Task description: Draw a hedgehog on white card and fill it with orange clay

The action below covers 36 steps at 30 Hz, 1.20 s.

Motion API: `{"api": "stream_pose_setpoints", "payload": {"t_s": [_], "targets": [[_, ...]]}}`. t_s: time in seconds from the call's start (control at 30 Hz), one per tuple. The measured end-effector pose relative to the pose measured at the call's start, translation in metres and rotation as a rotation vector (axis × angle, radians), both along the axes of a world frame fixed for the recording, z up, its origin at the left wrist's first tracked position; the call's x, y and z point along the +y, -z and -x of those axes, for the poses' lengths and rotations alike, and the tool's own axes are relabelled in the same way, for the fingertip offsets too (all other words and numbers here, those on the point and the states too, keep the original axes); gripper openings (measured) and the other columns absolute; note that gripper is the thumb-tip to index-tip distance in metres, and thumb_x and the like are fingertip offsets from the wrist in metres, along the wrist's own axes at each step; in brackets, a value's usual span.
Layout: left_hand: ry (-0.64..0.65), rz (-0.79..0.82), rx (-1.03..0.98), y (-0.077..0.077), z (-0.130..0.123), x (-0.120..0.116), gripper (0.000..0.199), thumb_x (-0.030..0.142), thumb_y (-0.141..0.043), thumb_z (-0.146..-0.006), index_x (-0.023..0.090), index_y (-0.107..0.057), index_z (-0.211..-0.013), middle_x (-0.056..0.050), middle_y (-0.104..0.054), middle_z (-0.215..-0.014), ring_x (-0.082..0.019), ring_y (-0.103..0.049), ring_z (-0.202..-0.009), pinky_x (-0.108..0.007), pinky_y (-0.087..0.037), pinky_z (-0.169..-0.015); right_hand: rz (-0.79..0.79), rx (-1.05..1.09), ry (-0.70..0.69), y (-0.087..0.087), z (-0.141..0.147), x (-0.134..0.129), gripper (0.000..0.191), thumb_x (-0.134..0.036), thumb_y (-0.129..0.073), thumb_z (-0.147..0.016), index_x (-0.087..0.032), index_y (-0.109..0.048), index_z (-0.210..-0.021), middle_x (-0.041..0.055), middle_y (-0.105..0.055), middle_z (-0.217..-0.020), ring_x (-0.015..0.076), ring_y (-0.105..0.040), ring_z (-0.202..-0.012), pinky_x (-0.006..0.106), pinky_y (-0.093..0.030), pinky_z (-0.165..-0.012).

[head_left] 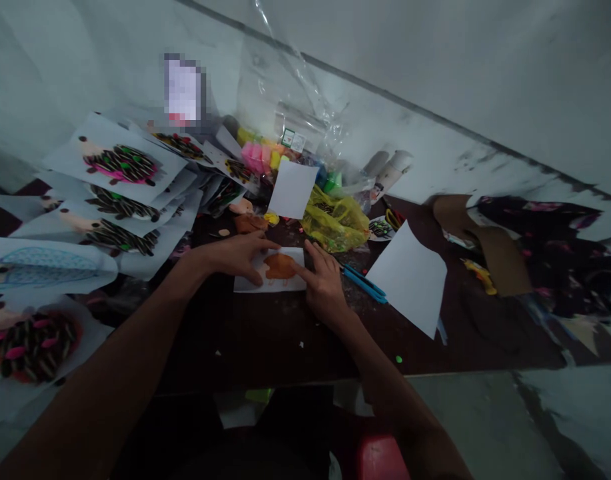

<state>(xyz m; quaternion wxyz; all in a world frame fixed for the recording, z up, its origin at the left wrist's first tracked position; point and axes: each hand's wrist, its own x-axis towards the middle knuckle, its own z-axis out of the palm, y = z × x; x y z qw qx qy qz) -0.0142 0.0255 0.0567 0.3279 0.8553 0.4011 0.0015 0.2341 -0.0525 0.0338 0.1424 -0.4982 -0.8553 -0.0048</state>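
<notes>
A small white sheet of paper [245, 285] lies on the dark table with a flat orange-brown shape [281, 267] on it, like spread modelling clay, and thin outlines below. My left hand [240, 255] rests on the sheet's left side, thumb and fingers apart. From the right, my right hand [328, 280] reaches over the sheet's edge, its fingers stretched out and one fingertip touching the orange-brown shape. Just behind my left hand sits a lump of orange-brown clay [250, 223], with a peach lump [241, 207] beyond it. A slim light-blue tool [364, 283] lies beside my right hand.
Papers bearing clay hedgehogs [120, 163] are piled at the left. At the back stand a clear plastic bag [290, 120] with colourful packs, a yellow bag [335, 220] and a blank white card [292, 190]. A larger white sheet [410, 277] and dark patterned cloth [560, 253] lie right.
</notes>
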Motion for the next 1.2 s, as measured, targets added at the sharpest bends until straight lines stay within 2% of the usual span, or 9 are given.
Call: {"api": "stream_pose_setpoints", "payload": {"t_s": [0.07,0.13,0.23,0.3,0.47,0.63,0.77,0.93,1.2], "targets": [[0.003,-0.007,-0.003,0.002,0.000,0.000,0.089,0.046,-0.076,-0.067,0.023,-0.049,-0.148,-0.009,-0.057,-0.125,-0.029,-0.057,-0.113,-0.032,-0.046,-0.094,-0.008,0.001,-0.036,-0.004,0.006,-0.002,0.044,-0.011,-0.055,-0.093,-0.028,-0.067,-0.131,0.0106,-0.037,-0.163,0.0307,-0.031,-0.151,0.055,-0.031,-0.117],[0.005,-0.011,-0.014,0.004,0.001,0.000,0.088,0.046,-0.076,-0.067,0.023,-0.049,-0.148,-0.009,-0.057,-0.124,-0.029,-0.057,-0.112,-0.032,-0.046,-0.093,-0.003,-0.011,-0.070,-0.008,0.012,-0.003,0.037,-0.024,-0.057,-0.096,-0.026,-0.066,-0.132,0.0135,-0.037,-0.163,0.0326,-0.029,-0.152,0.059,-0.029,-0.118],[-0.001,-0.033,-0.047,0.005,0.002,0.000,0.086,0.044,-0.075,-0.067,0.020,-0.051,-0.146,-0.009,-0.058,-0.123,-0.028,-0.057,-0.110,-0.032,-0.045,-0.092,0.032,-0.040,-0.108,-0.013,0.018,-0.004,0.040,-0.041,-0.060,-0.097,-0.025,-0.066,-0.133,0.0149,-0.036,-0.163,0.0357,-0.027,-0.152,0.062,-0.026,-0.119],[-0.002,-0.033,-0.050,0.005,0.002,0.000,0.087,0.045,-0.075,-0.066,0.020,-0.051,-0.146,-0.008,-0.058,-0.122,-0.028,-0.058,-0.109,-0.031,-0.045,-0.091,0.048,-0.058,-0.126,-0.015,0.019,-0.004,0.042,-0.045,-0.060,-0.097,-0.026,-0.066,-0.133,0.0148,-0.036,-0.163,0.0360,-0.026,-0.153,0.064,-0.025,-0.118],[0.009,-0.009,-0.026,0.003,0.001,0.001,0.089,0.046,-0.076,-0.066,0.020,-0.049,-0.147,-0.009,-0.058,-0.123,-0.026,-0.058,-0.107,-0.030,-0.045,-0.088,0.059,-0.072,-0.157,-0.021,0.019,-0.001,0.040,-0.047,-0.058,-0.098,-0.026,-0.068,-0.132,0.0158,-0.038,-0.162,0.0360,-0.026,-0.153,0.062,-0.026,-0.118],[0.020,-0.013,-0.029,0.002,0.001,0.000,0.089,0.044,-0.076,-0.067,0.021,-0.048,-0.148,-0.009,-0.058,-0.122,-0.027,-0.058,-0.110,-0.032,-0.045,-0.092,0.032,-0.065,-0.132,-0.029,0.024,0.006,0.037,-0.043,-0.054,-0.101,-0.028,-0.068,-0.132,0.0145,-0.037,-0.162,0.0347,-0.027,-0.152,0.060,-0.026,-0.119],[0.022,-0.011,-0.016,0.002,0.001,0.000,0.088,0.046,-0.074,-0.069,0.018,-0.048,-0.148,-0.010,-0.057,-0.124,-0.028,-0.058,-0.111,-0.032,-0.046,-0.092,0.056,-0.079,-0.153,-0.025,0.027,0.008,0.036,-0.039,-0.055,-0.101,-0.030,-0.067,-0.133,0.0124,-0.039,-0.162,0.0343,-0.027,-0.153,0.058,-0.027,-0.119],[0.024,-0.046,-0.044,0.009,0.002,0.003,0.085,0.045,-0.076,-0.068,0.020,-0.051,-0.145,-0.009,-0.057,-0.125,-0.028,-0.057,-0.114,-0.033,-0.044,-0.097,0.022,-0.050,-0.153,-0.018,0.024,0.005,0.035,-0.036,-0.054,-0.101,-0.030,-0.068,-0.132,0.0116,-0.040,-0.161,0.0331,-0.028,-0.152,0.057,-0.026,-0.120],[0.032,-0.079,-0.019,0.005,0.002,0.001,0.080,0.043,-0.076,-0.068,0.019,-0.055,-0.140,-0.009,-0.059,-0.118,-0.026,-0.059,-0.103,-0.031,-0.046,-0.087,0.008,-0.052,-0.237,-0.016,0.028,0.004,0.027,-0.035,-0.058,-0.100,-0.031,-0.071,-0.123,0.0092,-0.040,-0.162,0.0322,-0.027,-0.153,0.059,-0.025,-0.119]]}}
